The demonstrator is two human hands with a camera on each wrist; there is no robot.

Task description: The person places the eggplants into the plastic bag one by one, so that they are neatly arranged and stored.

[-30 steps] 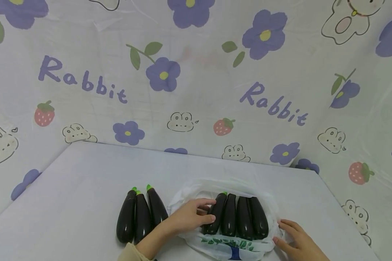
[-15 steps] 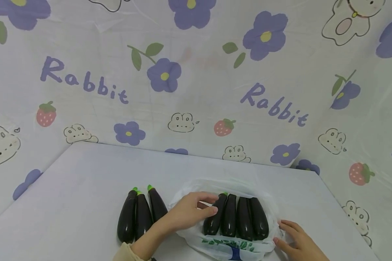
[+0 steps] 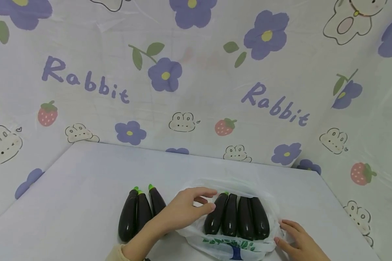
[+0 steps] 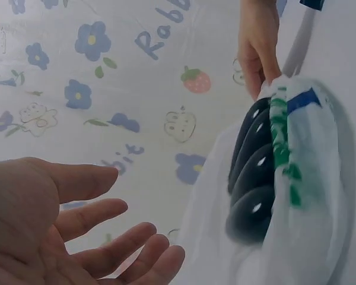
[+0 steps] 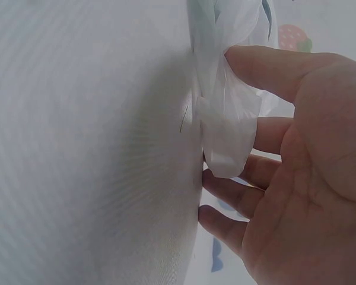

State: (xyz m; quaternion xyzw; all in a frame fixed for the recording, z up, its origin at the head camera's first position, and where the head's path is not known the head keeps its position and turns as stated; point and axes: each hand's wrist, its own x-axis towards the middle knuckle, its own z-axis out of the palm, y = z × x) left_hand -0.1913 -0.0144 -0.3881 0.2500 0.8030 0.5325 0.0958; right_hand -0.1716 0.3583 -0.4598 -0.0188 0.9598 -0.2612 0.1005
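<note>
Several dark eggplants (image 3: 245,219) lie side by side on the open white plastic bag (image 3: 212,243), which has a green tree print. My left hand (image 3: 182,208) hovers over the bag's left part with its fingers spread, next to the leftmost eggplant there. In the left wrist view, nothing is between the fingers of that hand (image 4: 77,219). My right hand (image 3: 302,241) rests at the bag's right edge. Its thumb and fingers touch the loose plastic (image 5: 228,127) from two sides, spread apart. Three more eggplants (image 3: 128,215) lie left of the bag, partly behind my left forearm.
The white table (image 3: 85,174) carries everything. A cloth (image 3: 196,94) with flowers, rabbits and strawberries hangs behind and beside it.
My left hand has drawn back slightly up and left from the leftmost eggplant in the bag, and its fingers have spread. My right hand and the eggplants have stayed put.
</note>
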